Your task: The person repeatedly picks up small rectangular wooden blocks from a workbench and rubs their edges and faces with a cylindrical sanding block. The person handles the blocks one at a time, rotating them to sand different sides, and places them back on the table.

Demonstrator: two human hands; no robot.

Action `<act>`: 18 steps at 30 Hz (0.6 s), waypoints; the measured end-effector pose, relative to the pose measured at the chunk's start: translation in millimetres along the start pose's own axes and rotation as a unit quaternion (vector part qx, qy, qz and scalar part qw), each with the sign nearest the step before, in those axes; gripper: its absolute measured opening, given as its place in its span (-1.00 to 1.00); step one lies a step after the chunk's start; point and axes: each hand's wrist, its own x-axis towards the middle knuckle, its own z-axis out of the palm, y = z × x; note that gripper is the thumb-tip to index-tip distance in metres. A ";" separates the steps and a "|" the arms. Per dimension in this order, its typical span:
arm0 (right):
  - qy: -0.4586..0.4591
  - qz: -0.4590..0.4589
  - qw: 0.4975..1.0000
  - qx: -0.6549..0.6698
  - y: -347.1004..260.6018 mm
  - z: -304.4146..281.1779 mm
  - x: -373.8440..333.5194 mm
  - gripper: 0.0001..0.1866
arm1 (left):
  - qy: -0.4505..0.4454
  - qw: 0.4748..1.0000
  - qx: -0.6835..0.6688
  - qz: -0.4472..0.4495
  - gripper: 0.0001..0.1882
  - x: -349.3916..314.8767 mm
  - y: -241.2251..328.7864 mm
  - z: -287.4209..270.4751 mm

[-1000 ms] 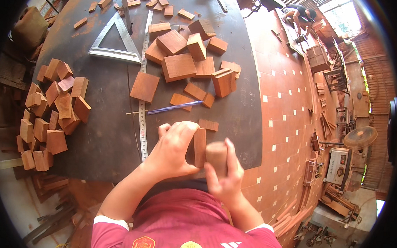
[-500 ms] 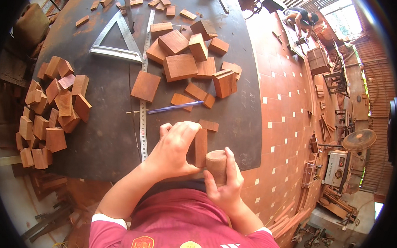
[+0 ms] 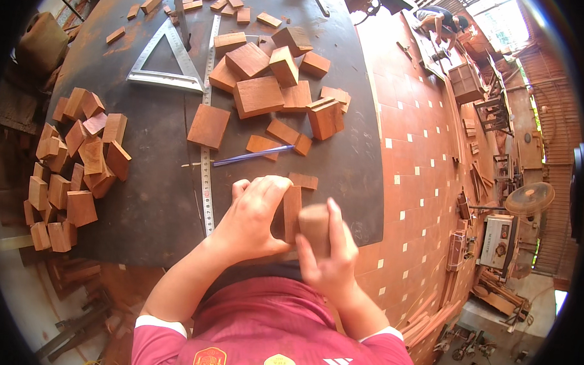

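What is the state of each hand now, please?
Left hand: closed on a narrow wooden strip standing on edge on the dark table.
Right hand: closed, holding a rounded wooden block.

Both forearms in from lower edge, bare below short sleeves, converging toward centre. Left hand (image 3: pixel 255 216) palm-down, fingers curled forward, thumb tucked toward the right side, wrist roughly straight. Right hand (image 3: pixel 328 251) just beside it, nearly touching, fingers wrapped in a closed grip, index finger extended upward along the front. Right wrist bent inward, elbow out to the right.
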 end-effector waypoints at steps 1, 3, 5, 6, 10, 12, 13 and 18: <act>0.012 -0.003 1.000 -0.008 6.1 6.9 13.1 -0.18 | 0.005 1.000 0.001 0.005 0.03 -0.3 -0.1 0.6; 0.021 0.011 1.000 -0.001 14.3 16.2 36.2 -0.18 | -0.003 1.000 -0.005 -0.004 0.02 -0.1 -0.2 -0.5; 0.013 0.022 1.000 -0.001 10.2 14.0 31.5 -0.19 | 0.001 1.000 -0.010 -0.007 0.02 -0.4 0.0 0.9; 0.009 0.020 1.000 -0.004 6.9 10.1 20.3 -0.19 | -0.001 1.000 -0.009 -0.008 0.02 -0.8 0.4 -0.2; -0.009 0.006 1.000 -0.008 -2.6 -5.5 -19.3 -0.17 | 0.001 1.000 -0.010 -0.002 0.00 0.9 2.6 -0.2; -0.004 0.013 1.000 -0.006 -2.2 -3.5 -14.6 -0.18 | 0.003 1.000 -0.010 0.003 0.00 1.1 2.2 -0.1; 0.003 0.015 1.000 -0.008 0.8 1.0 -1.5 -0.18 | 0.003 1.000 -0.008 0.006 0.00 0.9 0.8 -0.1; 0.014 0.024 1.000 0.001 4.6 13.5 28.3 -0.19 | -0.005 1.000 -0.006 -0.014 -0.01 -1.3 -1.8 0.7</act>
